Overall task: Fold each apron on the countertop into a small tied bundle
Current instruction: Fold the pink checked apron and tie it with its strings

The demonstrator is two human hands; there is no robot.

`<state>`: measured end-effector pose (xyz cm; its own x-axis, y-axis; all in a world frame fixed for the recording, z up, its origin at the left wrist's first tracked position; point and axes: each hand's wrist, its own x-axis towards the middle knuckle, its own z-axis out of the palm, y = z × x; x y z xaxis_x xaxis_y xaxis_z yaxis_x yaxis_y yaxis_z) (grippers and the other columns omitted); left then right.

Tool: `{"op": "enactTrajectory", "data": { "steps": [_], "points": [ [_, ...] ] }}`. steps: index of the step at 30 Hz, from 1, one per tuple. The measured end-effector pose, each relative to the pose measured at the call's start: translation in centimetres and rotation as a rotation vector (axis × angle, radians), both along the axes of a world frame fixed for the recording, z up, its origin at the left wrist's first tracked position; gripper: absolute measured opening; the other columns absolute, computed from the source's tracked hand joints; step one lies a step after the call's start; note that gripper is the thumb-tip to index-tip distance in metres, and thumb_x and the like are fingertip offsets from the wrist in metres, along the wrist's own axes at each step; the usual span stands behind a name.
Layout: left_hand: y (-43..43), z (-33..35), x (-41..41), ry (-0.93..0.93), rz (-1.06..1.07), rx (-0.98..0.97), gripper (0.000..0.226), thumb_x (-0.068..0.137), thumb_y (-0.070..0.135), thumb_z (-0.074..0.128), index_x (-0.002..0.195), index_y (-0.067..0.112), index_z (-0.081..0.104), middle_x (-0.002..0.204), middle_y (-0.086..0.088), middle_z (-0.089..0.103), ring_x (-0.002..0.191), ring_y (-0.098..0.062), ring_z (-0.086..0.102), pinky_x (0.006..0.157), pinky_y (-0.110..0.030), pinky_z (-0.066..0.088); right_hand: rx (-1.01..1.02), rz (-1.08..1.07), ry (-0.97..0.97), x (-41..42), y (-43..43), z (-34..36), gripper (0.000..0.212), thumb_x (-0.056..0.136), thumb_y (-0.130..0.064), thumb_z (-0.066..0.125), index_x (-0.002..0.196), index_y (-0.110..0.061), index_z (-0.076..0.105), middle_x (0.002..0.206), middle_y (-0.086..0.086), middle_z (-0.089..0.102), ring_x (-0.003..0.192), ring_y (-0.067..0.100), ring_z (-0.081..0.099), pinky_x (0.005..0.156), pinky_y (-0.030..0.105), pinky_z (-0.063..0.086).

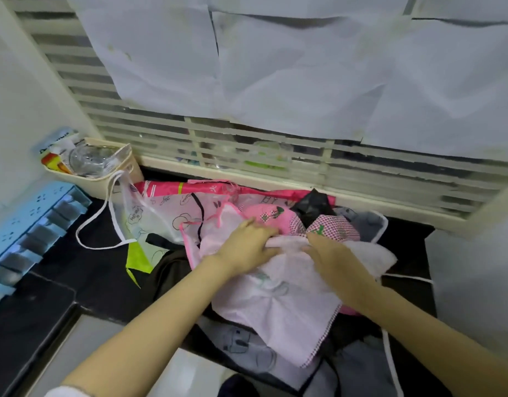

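Both left hand (247,245) and right hand (331,257) seemingly pinch apron (290,306); black countertop (84,279), louvred window (167,130).

Countertop (84,282): black, glossy.
On it: apron heap (287,299), centre; cream tub (119,183), back left.
Left edge: blue rack (32,233), possibly wall-mounted.

The pink apron (290,296) is soft matt cloth; the printed apron (161,213) looks thin, glossy, translucent. The dark surface (84,282) is smooth. Matt paper sheets (275,67) hang above.
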<state>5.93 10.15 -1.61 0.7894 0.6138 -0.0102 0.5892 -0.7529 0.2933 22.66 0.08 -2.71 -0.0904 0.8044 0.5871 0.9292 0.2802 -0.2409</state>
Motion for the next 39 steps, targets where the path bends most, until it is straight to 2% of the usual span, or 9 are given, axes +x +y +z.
{"op": "enactTrajectory", "data": {
  "steps": [4, 8, 11, 15, 20, 26, 32, 36, 39],
  "points": [
    [-4.3, 0.3, 0.6, 0.16, 0.214, -0.13, 0.021, 0.094, 0.027, 0.046, 0.107, 0.017, 0.059, 0.105, -0.007, 0.066, 0.099, -0.03, 0.06, 0.075, -0.035, 0.042, -0.668, 0.053, 0.335, 3.2, -4.8, 0.8, 0.025, 0.092, -0.043, 0.053, 0.09, -0.022, 0.038, 0.07, -0.012, 0.04, 0.061, 0.009, 0.039, 0.057, 0.03, 0.028],
    [-9.8, -0.7, 0.9, 0.166, 0.271, -0.245, 0.035, 0.098, 0.043, 0.037, 0.121, 0.023, 0.055, 0.113, -0.004, 0.064, 0.103, -0.027, 0.059, 0.079, -0.034, 0.044, -0.926, 0.089, -0.145, 4.3, -8.2, -1.5, 0.053, 0.088, -0.042, 0.06, 0.131, -0.016, 0.042, 0.122, -0.001, 0.051, 0.107, 0.02, 0.054, 0.083, 0.03, 0.043],
    [-14.0, -1.2, 0.5, 0.23, 0.257, -0.324, 0.059, 0.086, 0.062, 0.05, 0.129, 0.022, 0.043, 0.121, -0.005, 0.057, 0.102, -0.026, 0.058, 0.085, -0.037, 0.047, -0.881, 0.099, -0.172, 5.3, -9.2, -3.1, 0.02, 0.096, -0.017, 0.04, 0.104, -0.011, 0.058, 0.115, 0.007, 0.049, 0.1, 0.022, 0.055, 0.081, 0.032, 0.041],
    [-15.9, -1.0, -1.8, 0.443, 0.293, -0.114, 0.053, 0.083, 0.023, 0.062, 0.131, 0.015, 0.041, 0.129, -0.006, 0.038, 0.111, -0.029, 0.053, 0.085, -0.038, 0.042, -0.8, 0.06, 0.114, 4.9, -10.1, -2.5, 0.027, 0.094, -0.018, 0.035, 0.093, -0.014, 0.061, 0.102, 0.006, 0.053, 0.1, 0.023, 0.05, 0.091, 0.038, 0.039],
    [-16.2, -0.1, -4.8, 0.059, 0.416, -0.229, 0.019, 0.07, 0.004, 0.045, 0.087, 0.011, 0.051, 0.092, -0.017, 0.06, 0.092, -0.035, 0.054, 0.095, -0.038, 0.036, -0.78, -0.122, 0.37, 2.0, -10.8, -1.0, 0.027, 0.09, 0.005, 0.038, 0.111, -0.002, 0.053, 0.092, 0.023, 0.058, 0.09, 0.032, 0.056, 0.074, 0.038, 0.038],
    [-23.3, 0.1, -10.0, -0.159, 0.517, -0.429, 0.037, 0.077, 0.033, 0.027, 0.089, 0.016, 0.058, 0.097, -0.007, 0.065, 0.09, -0.026, 0.058, 0.084, -0.038, 0.043, -0.75, -0.008, 0.49, -3.9, -14.4, -1.6, 0.022, 0.089, 0.008, 0.036, 0.102, -0.003, 0.05, 0.088, 0.014, 0.059, 0.083, 0.025, 0.056, 0.069, 0.034, 0.04],
    [-31.5, -2.4, -19.5, 0.266, 0.611, -0.572, 0.019, 0.085, 0.009, 0.053, 0.103, 0.006, 0.06, 0.105, -0.012, 0.065, 0.092, -0.028, 0.06, 0.077, -0.031, 0.044, -0.939, 0.178, 0.488, -13.2, -19.6, -4.4, 0.018, 0.092, 0.007, 0.035, 0.089, -0.003, 0.05, 0.084, 0.007, 0.058, 0.084, 0.017, 0.051, 0.068, 0.029, 0.034],
    [-35.8, -1.9, -24.1, 0.445, 0.69, -0.64, 0.023, 0.096, 0.021, 0.04, 0.086, 0.007, 0.055, 0.106, -0.019, 0.063, 0.08, -0.021, 0.045, 0.064, -0.027, 0.031, -1.017, 0.375, 0.342, -18.4, -22.9, -5.5, 0.024, 0.09, 0.008, 0.036, 0.097, 0.002, 0.058, 0.103, 0.018, 0.065, 0.098, 0.026, 0.06, 0.083, 0.032, 0.041],
    [-37.9, -1.5, -27.3, 0.489, 0.751, -0.656, 0.025, 0.095, 0.026, 0.042, 0.098, 0.008, 0.06, 0.114, -0.015, 0.063, 0.093, -0.027, 0.055, 0.076, -0.028, 0.04, -1.052, 0.458, 0.253, -20.9, -24.3, -4.6, 0.033, 0.082, 0.013, 0.035, 0.1, 0.0, 0.06, 0.104, 0.019, 0.065, 0.1, 0.026, 0.06, 0.078, 0.029, 0.04]
  ]
}}
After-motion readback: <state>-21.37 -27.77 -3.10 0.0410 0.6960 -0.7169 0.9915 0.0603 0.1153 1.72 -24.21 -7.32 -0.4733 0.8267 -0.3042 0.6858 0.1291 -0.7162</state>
